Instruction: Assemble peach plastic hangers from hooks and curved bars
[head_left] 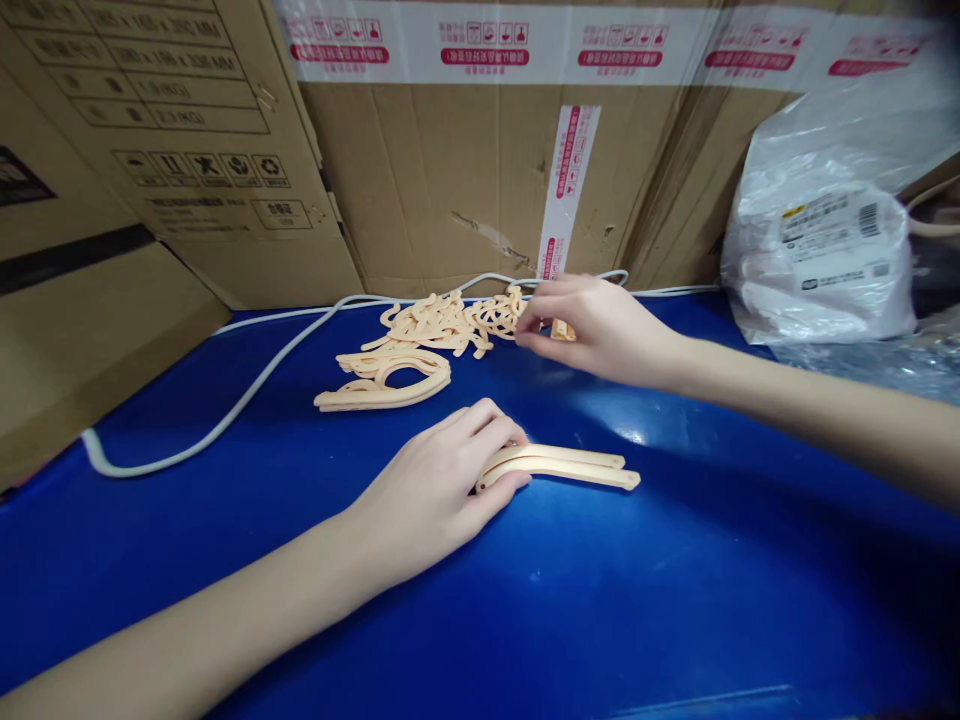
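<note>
My left hand (457, 470) is closed over one end of a pair of cream plastic hanger arms (577, 465), slim curved strips lying side by side on the blue surface. Their straight ends stick out to the right of my fingers. My right hand (592, 325) is at the right side of a heap of small cream pieces, thumb and fingertips drawn together. Whatever they may pinch is hidden. Between that thumb and palm, more small cream parts (562, 330) show behind. Left of the hand lie ring-shaped pieces (491, 315) and a pile of hook pieces (427, 322).
Several folded cream hangers (382, 385) are stacked left of centre. A white cable (262, 375) runs along the back and curls to the left. Cardboard boxes (450, 190) wall off the back and left. A clear plastic bag with a white roll (832, 260) stands at right.
</note>
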